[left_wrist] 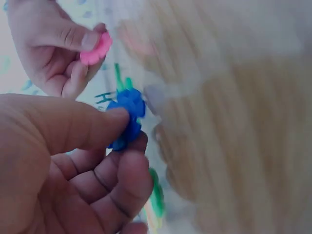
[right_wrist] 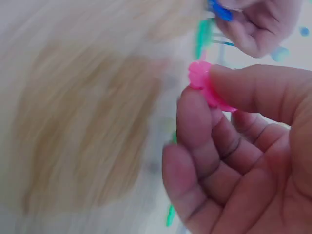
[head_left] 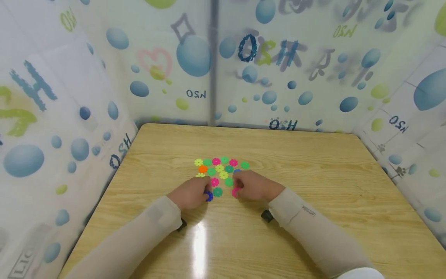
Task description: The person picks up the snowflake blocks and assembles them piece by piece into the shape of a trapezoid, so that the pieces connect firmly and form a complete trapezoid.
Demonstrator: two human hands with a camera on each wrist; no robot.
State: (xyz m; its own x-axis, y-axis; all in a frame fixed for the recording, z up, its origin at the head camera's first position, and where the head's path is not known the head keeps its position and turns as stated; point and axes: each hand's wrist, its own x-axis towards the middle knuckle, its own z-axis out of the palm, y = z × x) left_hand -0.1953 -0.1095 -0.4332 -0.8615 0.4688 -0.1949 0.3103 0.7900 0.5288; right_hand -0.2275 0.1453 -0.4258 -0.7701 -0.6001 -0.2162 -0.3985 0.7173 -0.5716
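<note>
Between thumb and fingertips my left hand [head_left: 191,192] pinches a dark blue notched plastic disc [left_wrist: 127,117]. My right hand [head_left: 253,185] pinches a pink notched disc [right_wrist: 207,85] in the same manner. Both hands hang over the near part of a patch of similar discs, a short gap apart. Between them on the table lie a teal disc [head_left: 217,192] and a pink disc [head_left: 214,182]. A light green disc [head_left: 228,181] sits just left of the right hand's fingers. Part of a blue disc [head_left: 237,171] shows behind that hand.
Beyond the hands, more discs lie flat in loose rows, including an orange disc [head_left: 203,169], a yellow disc [head_left: 198,162] and a green disc [head_left: 245,165]. They rest on a wooden table [head_left: 313,162]. Walls with a printed bubble pattern [head_left: 167,100] enclose its back and sides.
</note>
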